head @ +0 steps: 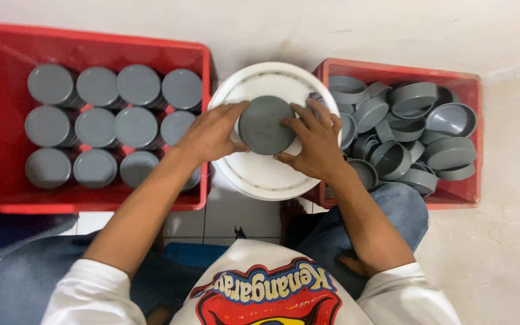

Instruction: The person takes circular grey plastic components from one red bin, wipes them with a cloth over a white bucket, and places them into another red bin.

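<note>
One grey cap (265, 124) sits flat side up on the white bucket lid (260, 174), near its centre and toward the far edge. Both hands hold it. The left hand (212, 133) has its fingers spread along the cap's left rim, thumb at the near side. The right hand (314, 139) grips the right rim the same way, fingers spread and pressed against the edge. The cap is pinched between the two hands; neither hand closes fully around it.

Crates: two, both red. The left crate (7, 198) holds stacks of grey caps (115, 123) standing upright in three rows. Eleven stack tops can be counted: four in the far row, four in the middle, three in the near row, with a possible fourth hidden under the left forearm. The number of caps in each stack cannot be told from above.

The right crate (470, 180) holds loose caps (416, 129) in a heap, most lying hollow side up, some tilted and overlapping. Roughly twenty show; an exact count is not possible because they cover one another and the right hand hides the crate's left edge.

The bucket lid stands between the two crates, touching or just beside each. The person sits on a pale floor (501, 253), knees in blue jeans (404, 210) on either side.
</note>
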